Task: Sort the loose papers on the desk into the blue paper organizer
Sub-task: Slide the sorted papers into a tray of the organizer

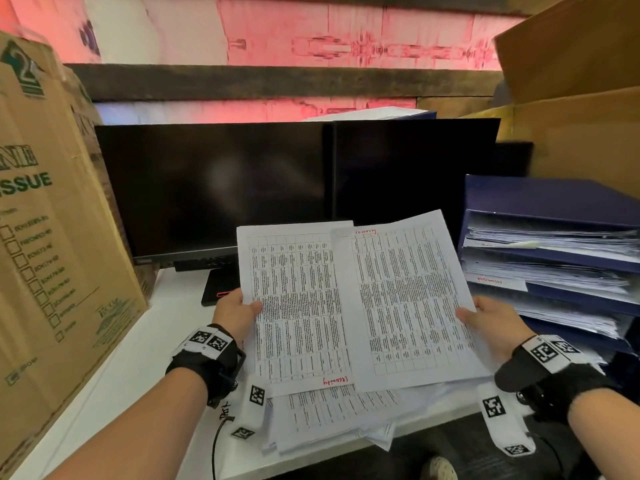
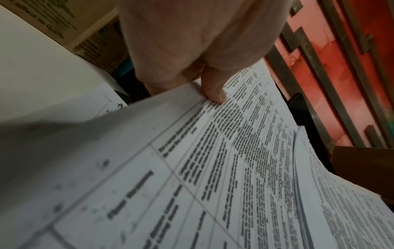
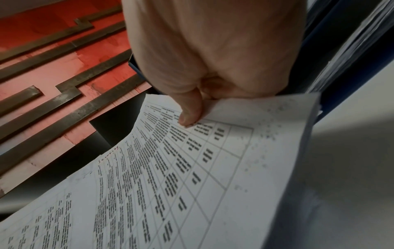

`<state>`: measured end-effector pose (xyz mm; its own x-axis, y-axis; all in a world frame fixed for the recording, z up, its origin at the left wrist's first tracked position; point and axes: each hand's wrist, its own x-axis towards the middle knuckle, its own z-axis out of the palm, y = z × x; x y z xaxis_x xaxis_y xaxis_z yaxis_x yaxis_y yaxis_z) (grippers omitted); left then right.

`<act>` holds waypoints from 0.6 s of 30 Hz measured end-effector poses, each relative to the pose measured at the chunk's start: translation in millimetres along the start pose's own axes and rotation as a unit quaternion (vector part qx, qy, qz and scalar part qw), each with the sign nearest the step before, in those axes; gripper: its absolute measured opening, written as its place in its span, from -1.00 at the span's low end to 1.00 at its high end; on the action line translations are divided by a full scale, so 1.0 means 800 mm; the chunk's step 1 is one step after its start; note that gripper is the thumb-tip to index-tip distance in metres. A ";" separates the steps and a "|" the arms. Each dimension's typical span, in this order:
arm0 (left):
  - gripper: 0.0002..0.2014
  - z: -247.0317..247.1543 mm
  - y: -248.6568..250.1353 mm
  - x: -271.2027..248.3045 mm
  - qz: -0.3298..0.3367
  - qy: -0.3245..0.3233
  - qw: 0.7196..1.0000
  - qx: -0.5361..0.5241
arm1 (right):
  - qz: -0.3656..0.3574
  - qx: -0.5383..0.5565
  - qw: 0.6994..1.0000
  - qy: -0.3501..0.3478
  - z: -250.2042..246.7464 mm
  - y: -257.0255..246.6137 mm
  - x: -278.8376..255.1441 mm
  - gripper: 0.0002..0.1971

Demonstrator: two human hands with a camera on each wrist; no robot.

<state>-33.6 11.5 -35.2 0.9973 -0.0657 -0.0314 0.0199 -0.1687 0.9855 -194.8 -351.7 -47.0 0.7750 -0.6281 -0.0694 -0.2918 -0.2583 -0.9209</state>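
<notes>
Two printed sheets are held up above the front of the desk (image 1: 138, 358), side by side and overlapping at the middle. The left sheet (image 1: 298, 306) carries a table of text with a red handwritten word at its near edge; the right sheet (image 1: 408, 299) carries a similar table with a red word at its far edge. The left hand (image 1: 235, 313) pinches the left sheet at its outer edge, thumb (image 2: 213, 87) on top, fingers underneath and out of sight. The right hand (image 1: 495, 320) pinches the right sheet at its outer edge the same way, thumb (image 3: 189, 109) pressed on the printed face.

Beneath the held sheets, a loose pile of papers (image 1: 332, 417) lies on the desk, some overhanging the front edge.

The blue organizer (image 1: 554, 199) stands to the right, its stacked trays full of paper. Two dark monitors (image 1: 214, 188) stand behind. A cardboard box (image 1: 52, 237) stands at left, another (image 1: 581, 98) at upper right.
</notes>
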 end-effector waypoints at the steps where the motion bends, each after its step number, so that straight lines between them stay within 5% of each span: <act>1: -0.72 0.002 0.002 -0.002 0.002 -0.002 1.000 0.002 | -0.005 -0.001 1.000 -0.005 -0.001 -0.006 -0.008 -0.92; 18: -0.78 0.034 0.019 -0.014 0.031 -0.045 0.998 -0.014 | -0.048 0.050 0.998 0.004 -0.048 -0.016 -0.062 -0.86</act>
<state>-46.2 -17.3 -24.8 0.9865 -0.1627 0.0172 -0.0395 -0.1350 0.9901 -250.6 -345.2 -16.9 0.7922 -0.6098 0.0229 -0.1594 -0.2429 -0.9569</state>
